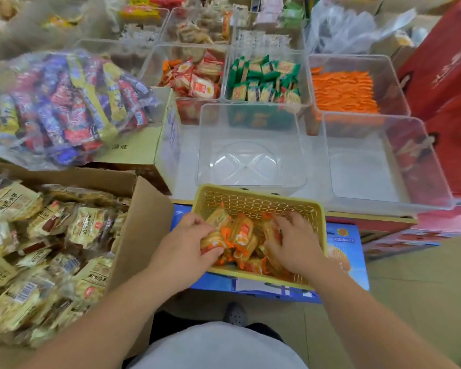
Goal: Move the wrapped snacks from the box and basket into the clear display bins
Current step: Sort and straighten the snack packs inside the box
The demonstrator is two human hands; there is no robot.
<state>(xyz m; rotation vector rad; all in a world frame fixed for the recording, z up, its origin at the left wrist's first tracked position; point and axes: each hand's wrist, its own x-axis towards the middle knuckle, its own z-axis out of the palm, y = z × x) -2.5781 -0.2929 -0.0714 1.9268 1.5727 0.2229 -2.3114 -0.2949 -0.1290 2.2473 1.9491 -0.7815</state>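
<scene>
Left hand (184, 243) pinches orange snacks (241, 233) between thumb and fingers; right hand (294, 243) lies curled over the pile, whether gripping I cannot tell. Both are inside the yellow basket (253, 199), just before a clear bin (250, 115); box (144, 222) at left

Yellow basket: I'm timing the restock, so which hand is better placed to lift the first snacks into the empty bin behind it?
Probably left. The left hand has a grip on orange packets, while the right hand only digs into the pile. The empty clear bin sits straight ahead of both.
</scene>
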